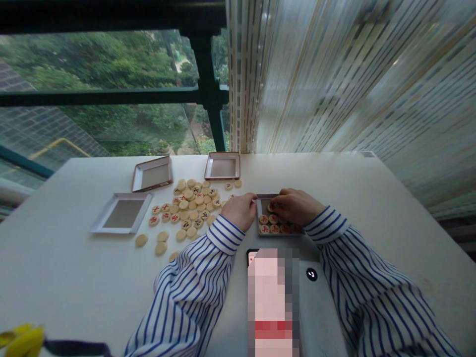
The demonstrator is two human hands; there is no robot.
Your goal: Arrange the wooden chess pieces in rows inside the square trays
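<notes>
A shallow open box (279, 235) sits on the table in front of me, with red-marked xiangqi pieces (274, 228) in rows along its near side. My left hand (238, 212) is closed at the box's left rim, thumb and fingers pinched against it. Over the box's interior, my right hand (297, 206) pinches a xiangqi piece (270, 207), partly hidden by the fingers. Left of my left hand spreads a loose heap of round xiangqi pieces (191, 203), some red-marked, some black-marked, others showing blank sides.
Three more open box parts lie on the white table (74, 277): a white tray (100, 225), a brown-edged one (169, 168) and another (223, 177) at the back. Near me are a blurred-out phone (269, 297) and a pale device (320, 312). A curtain (334, 89) hangs at right.
</notes>
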